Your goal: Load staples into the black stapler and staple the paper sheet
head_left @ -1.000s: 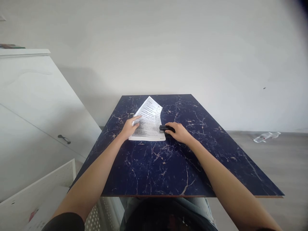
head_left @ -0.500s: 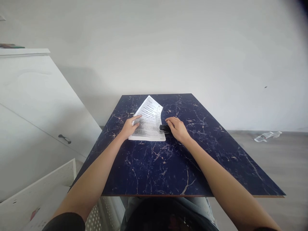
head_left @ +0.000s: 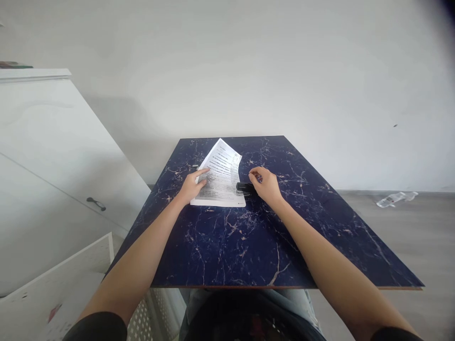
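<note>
One hand (head_left: pixel 266 183), the right, has released the stapler (head_left: pixel 244 187), fingers (head_left: pixel 255 170) curled loosely, empty; left fingers (head_left: pixel 201 173) parted on paper (head_left: pixel 222 175).

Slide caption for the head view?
Left hand on printed paper, right hand by black stapler, blue marbled table.

Head camera, one: worn high at the near side of the table (head_left: pixel 227 251), facing forward and down. Table at middle range; wall (head_left: pixel 266 71) beyond, farther off.
</note>
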Available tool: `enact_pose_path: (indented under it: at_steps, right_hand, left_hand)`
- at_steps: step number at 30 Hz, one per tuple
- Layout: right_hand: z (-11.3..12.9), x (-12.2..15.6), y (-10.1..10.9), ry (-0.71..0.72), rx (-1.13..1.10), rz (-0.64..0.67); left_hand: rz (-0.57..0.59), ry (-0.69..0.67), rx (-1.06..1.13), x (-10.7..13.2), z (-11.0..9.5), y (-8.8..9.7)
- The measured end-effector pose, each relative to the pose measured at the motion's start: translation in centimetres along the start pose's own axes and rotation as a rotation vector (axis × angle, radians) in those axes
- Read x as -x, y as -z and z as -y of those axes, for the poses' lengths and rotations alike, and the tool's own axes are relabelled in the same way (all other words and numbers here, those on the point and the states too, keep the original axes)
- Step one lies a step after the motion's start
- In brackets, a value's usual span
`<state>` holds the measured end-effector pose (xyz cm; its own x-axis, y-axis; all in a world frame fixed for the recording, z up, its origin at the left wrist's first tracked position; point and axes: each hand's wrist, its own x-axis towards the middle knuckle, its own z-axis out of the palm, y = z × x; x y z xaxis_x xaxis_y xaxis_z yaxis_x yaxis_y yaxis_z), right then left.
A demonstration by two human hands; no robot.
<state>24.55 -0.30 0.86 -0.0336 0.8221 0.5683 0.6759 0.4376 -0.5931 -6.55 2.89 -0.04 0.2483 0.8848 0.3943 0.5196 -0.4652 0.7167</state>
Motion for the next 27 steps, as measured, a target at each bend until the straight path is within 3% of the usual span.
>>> enact_pose_path:
  at_steps: [6, 13, 18, 27]
  right_hand:
    - [2.0, -2.0, 0.0, -0.003, 0.099, 0.015]
    - [2.7, -4.7, -3.2, -0.095, 0.248, 0.167]
    - [2.7, -4.7, -5.1, -0.158, 0.317, 0.279]
    - [3.7, -4.2, -5.4, -0.217, 0.452, 0.420]
  left_hand:
    - [-0.006, 0.004, 0.008, 0.0, 0.0, 0.0]
    - [-0.006, 0.005, 0.026, 0.0, 0.1, -0.2]
    - [-0.002, 0.008, 0.007, 0.0, 0.0, -0.2]
    - [0.006, -0.001, -0.004, 0.0, -0.1, -0.2]
